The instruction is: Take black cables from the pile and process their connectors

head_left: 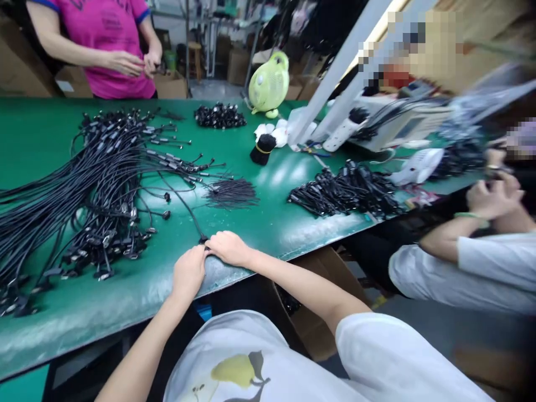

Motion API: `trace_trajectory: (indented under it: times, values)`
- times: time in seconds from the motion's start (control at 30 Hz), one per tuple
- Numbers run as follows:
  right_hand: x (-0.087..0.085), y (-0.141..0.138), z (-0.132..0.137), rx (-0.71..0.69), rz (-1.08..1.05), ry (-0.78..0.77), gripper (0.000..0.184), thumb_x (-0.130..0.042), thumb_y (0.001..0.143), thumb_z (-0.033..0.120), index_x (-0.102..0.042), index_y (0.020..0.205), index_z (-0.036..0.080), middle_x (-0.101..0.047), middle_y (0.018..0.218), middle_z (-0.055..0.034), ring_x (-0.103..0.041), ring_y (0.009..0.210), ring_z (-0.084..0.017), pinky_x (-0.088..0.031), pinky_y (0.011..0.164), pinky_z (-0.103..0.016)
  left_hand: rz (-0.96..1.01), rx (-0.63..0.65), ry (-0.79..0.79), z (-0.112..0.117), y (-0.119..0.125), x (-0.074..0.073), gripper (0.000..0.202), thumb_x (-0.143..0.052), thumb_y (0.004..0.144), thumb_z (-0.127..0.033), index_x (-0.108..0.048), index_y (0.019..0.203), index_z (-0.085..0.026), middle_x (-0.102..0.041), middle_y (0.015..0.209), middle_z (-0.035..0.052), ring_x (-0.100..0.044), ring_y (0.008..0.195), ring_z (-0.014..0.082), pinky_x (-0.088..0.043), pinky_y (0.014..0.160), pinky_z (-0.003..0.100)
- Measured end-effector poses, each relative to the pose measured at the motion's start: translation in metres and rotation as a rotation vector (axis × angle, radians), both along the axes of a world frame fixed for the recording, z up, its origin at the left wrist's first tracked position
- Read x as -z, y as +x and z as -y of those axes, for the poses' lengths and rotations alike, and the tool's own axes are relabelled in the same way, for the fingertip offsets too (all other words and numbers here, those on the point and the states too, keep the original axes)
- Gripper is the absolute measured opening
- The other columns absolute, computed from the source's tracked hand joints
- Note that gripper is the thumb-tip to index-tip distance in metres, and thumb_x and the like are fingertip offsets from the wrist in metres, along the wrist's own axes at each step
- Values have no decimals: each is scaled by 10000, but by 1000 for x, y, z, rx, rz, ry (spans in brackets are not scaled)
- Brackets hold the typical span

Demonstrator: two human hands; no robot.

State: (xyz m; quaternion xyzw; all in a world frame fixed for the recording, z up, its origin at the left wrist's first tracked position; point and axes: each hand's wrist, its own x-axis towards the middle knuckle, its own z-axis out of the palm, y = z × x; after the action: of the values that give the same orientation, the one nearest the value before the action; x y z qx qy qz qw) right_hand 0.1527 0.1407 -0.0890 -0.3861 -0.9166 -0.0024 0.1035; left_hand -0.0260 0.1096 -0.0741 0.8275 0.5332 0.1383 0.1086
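My left hand [189, 272] and my right hand [228, 248] meet at the front edge of the green-topped workbench [50, 134]. The right fingertips rest on the small black end of a thin black cable [204, 239], and the left fingers curl close beside it. That cable runs back toward a large spread of black cables with metal connectors [100, 190]. A tight bunch of thin black wires [231, 194] lies just beyond my hands. Whether my left hand grips the cable end is hidden.
Across the bench, a co-worker in a pink shirt [106, 50] works with both hands. Another in white [469, 262] sits right. The bench also holds black connector piles [220, 116] [343, 190], a banded black bundle [263, 149], a green fan [269, 82] and a white power strip [341, 131].
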Motion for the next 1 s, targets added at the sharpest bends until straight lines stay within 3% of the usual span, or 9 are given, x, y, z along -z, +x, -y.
trace_trajectory:
  times: [0.3, 0.43, 0.53, 0.73, 1.0]
  values:
    - [-8, -5, -7, 36, 173, -9, 431, -306, 1014, 437, -620, 1052, 143, -610, 834, -61, -480, 769, -164, -308, 690, -285, 98, 40, 26, -7, -3, 10, 293, -309, 1004, -263, -583, 925, -196, -694, 852, 70, -643, 789, 206, -435, 703, 304]
    - [-18, -12, -6, 37, 175, -121, 477, -288, 1007, 460, -636, 1007, 134, -598, 814, -77, -467, 749, -183, -306, 688, -301, 114, 41, -41, -5, -4, 1, 284, -326, 1002, -277, -591, 957, -188, -693, 899, 93, -635, 837, 224, -421, 719, 313]
    - [-16, -13, -6, 54, 98, -219, 552, -226, 1005, 481, -630, 1009, 104, -598, 852, -120, -457, 770, -208, -299, 699, -325, 101, 51, -94, -5, -7, -5, 312, -315, 1008, -315, -594, 981, -179, -685, 948, 105, -632, 889, 227, -416, 747, 308]
    - [2, -5, -3, 79, -77, -59, 563, -189, 999, 516, -564, 1155, 125, -596, 976, -118, -478, 898, -226, -331, 790, -343, 91, 17, -88, -9, -7, 4, 391, -255, 1020, -390, -574, 1029, -165, -679, 962, 97, -638, 921, 219, -411, 768, 288]
    - [10, -4, -2, 44, -187, 30, 612, -86, 996, 545, -501, 1140, 120, -533, 1051, -110, -475, 987, -231, -360, 849, -391, 175, -62, 41, -4, -3, 9, 421, -273, 1010, -457, -585, 1020, -175, -685, 943, 72, -642, 952, 208, -428, 814, 283]
